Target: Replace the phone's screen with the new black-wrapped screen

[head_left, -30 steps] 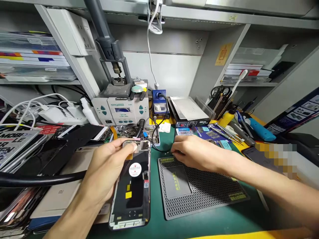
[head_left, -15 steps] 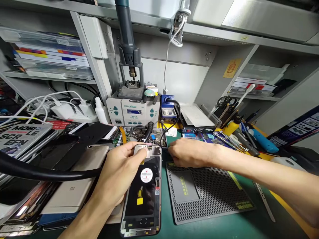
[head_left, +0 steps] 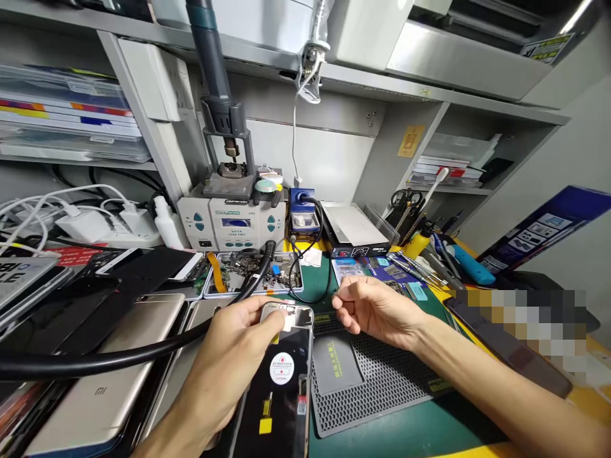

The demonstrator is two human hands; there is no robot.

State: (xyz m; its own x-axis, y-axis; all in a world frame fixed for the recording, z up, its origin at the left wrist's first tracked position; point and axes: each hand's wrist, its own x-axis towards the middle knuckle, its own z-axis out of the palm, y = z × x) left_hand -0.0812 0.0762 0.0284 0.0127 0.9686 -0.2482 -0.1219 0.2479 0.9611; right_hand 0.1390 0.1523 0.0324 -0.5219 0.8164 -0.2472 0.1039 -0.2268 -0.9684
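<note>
My left hand (head_left: 229,359) grips the upper left edge of a phone screen assembly (head_left: 282,404), thumb on top and fingers behind. Its black back faces me, with a round white sticker and yellow patches; its lower end is cut off by the view. Just right of the screen's top end, my right hand (head_left: 379,312) hovers over the grey honeycomb mat (head_left: 382,375). Thumb and fingertips are pinched together there, and whatever may be between them is too small to make out.
A rework station (head_left: 233,222) stands at the back, its black hose (head_left: 143,350) crossing the left side. Stacked phones (head_left: 105,369) crowd the left. Behind the screen lies a tray of circuit boards (head_left: 252,270). Screwdrivers (head_left: 415,267) and a dark phone (head_left: 506,343) lie on the right.
My right hand has lifted from the mat's far edge and turned, its fingertips now pinched. The camera view has shifted right. My left hand still grips the phone screen assembly.
</note>
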